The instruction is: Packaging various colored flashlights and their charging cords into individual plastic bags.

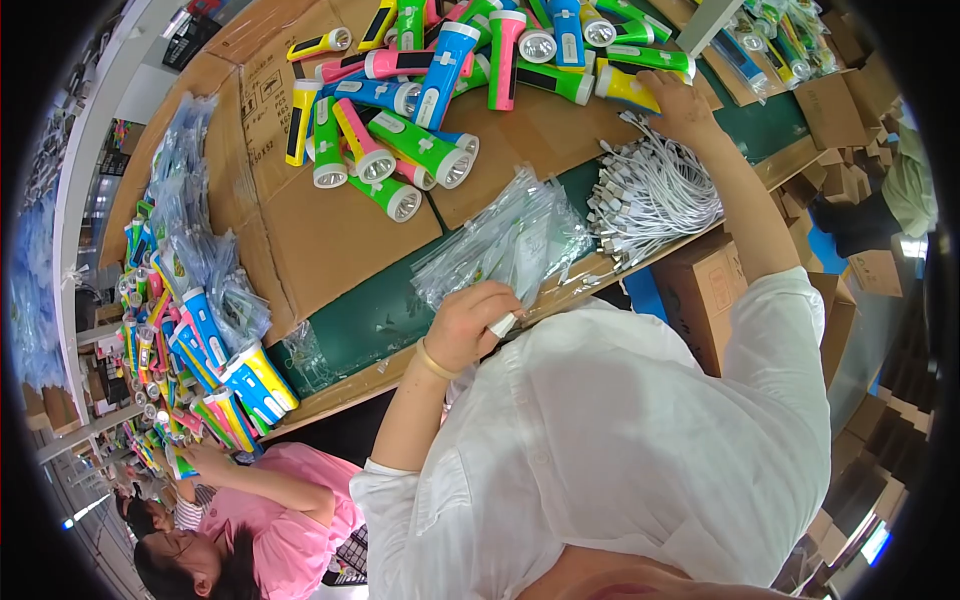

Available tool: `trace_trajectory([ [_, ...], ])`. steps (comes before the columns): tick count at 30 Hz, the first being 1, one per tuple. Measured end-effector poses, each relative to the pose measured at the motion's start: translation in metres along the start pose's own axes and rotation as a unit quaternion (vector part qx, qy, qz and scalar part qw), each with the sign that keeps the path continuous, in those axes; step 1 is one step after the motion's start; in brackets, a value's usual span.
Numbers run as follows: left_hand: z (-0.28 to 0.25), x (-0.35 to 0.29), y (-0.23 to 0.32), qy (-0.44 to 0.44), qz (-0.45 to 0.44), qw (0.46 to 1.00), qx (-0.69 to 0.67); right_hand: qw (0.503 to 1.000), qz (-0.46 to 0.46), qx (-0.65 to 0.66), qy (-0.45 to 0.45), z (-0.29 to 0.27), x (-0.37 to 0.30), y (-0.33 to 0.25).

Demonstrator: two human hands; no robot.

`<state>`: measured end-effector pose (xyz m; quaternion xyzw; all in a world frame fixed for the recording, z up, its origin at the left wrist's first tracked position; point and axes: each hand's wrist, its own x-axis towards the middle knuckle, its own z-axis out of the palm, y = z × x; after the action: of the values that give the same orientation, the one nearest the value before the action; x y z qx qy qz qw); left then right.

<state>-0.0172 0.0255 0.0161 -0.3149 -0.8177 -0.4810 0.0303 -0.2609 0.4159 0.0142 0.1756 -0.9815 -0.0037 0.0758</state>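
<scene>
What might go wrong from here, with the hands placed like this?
1. The right hand is at a yellow flashlight beside the flashlight pile; moving it could set neighbours rolling.
2. The white cables lie heaped near the table edge, so they might tangle or slip off.
3. The loose clear bags beside the left hand could slide.

Bright, fairly even, looks indoor. Blown out on bluish-white panel [876, 545] at 4 o'clock, also on small light [68, 523] at 8. Glints sharply off clear bags [510, 235] near centre, toward 12. Only softly shadowed under flashlights [446, 75] at 12. Crisp enough mid-frame; soft, smeary by rim at 9. Bends white post [72, 230] between 9 and 10. Vignetted black all round.
</scene>
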Motion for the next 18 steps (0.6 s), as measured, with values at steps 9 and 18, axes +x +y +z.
trace_trajectory([
  [9, -0.002, 0.003, -0.005, -0.007, 0.019, 0.999, 0.046, 0.671, -0.049, 0.726, -0.145, -0.048, -0.05, -0.143],
  [18, -0.008, -0.017, -0.001, 0.113, -0.024, 0.991, 0.06, 0.811, -0.211, 0.482, -0.257, -0.057, -0.072, -0.19],
])
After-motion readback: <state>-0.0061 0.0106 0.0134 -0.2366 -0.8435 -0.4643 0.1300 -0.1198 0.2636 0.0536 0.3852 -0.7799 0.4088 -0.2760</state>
